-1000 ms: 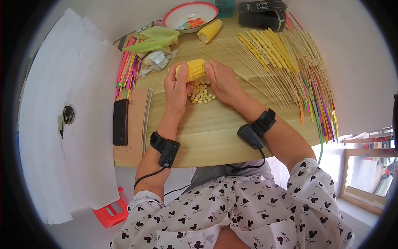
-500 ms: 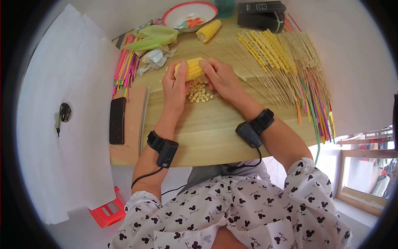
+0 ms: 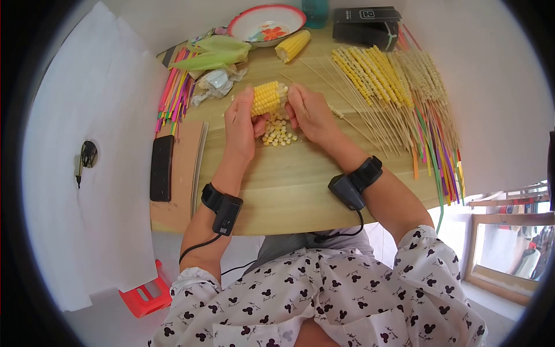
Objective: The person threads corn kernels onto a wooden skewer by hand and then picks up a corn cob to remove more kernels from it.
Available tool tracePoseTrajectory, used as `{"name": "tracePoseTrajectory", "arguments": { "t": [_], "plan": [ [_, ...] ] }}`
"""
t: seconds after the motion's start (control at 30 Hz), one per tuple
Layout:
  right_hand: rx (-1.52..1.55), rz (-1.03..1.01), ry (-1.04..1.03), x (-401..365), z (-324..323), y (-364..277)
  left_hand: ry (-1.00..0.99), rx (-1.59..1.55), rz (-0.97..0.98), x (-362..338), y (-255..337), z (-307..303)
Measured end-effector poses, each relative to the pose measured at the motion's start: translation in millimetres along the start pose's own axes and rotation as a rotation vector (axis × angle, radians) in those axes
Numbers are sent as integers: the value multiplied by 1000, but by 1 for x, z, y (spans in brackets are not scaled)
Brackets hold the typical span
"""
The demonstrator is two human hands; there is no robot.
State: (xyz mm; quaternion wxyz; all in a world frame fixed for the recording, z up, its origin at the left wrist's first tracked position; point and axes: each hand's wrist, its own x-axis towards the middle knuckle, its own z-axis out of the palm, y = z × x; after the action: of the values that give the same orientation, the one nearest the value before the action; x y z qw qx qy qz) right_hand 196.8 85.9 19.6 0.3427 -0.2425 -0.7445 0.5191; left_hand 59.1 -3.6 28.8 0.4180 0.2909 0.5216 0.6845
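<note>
A short yellow corn cob [image 3: 267, 98] lies sideways between my hands above the table, its right end pale where kernels are gone. My left hand [image 3: 240, 118] wraps round its left end, thumb on top. At the bare right end, the thumb and bent fingers of my right hand [image 3: 312, 114] close in on the cob; the fingertips are partly hidden. Beneath it is a small pile of loose corn kernels [image 3: 278, 134] on the wooden table [image 3: 289, 191]. Another corn cob [image 3: 293, 46] rests farther back.
Sticks threaded with kernels [image 3: 373, 75] and coloured strips [image 3: 445, 168] lie at right. A black box [image 3: 367, 28], an enamel plate [image 3: 243, 26] and green husks [image 3: 217, 53] stand behind. At left are coloured straws [image 3: 176, 92], a notebook [image 3: 184, 173] and a phone [image 3: 162, 168].
My right hand has slid slightly right along the cob, uncovering its bare, pale right end. The left hand still grips the other end.
</note>
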Motion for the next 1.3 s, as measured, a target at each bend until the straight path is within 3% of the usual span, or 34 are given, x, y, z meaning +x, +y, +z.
{"name": "tracePoseTrajectory", "arguments": {
  "t": [0.27, 1.3],
  "plan": [
    [182, 153, 44, 1, 4, 7, 55, 106, 68, 3, -5, 4],
    [100, -6, 70, 1, 4, 2, 20, 119, 124, -1, -1, 5]
  ]
}}
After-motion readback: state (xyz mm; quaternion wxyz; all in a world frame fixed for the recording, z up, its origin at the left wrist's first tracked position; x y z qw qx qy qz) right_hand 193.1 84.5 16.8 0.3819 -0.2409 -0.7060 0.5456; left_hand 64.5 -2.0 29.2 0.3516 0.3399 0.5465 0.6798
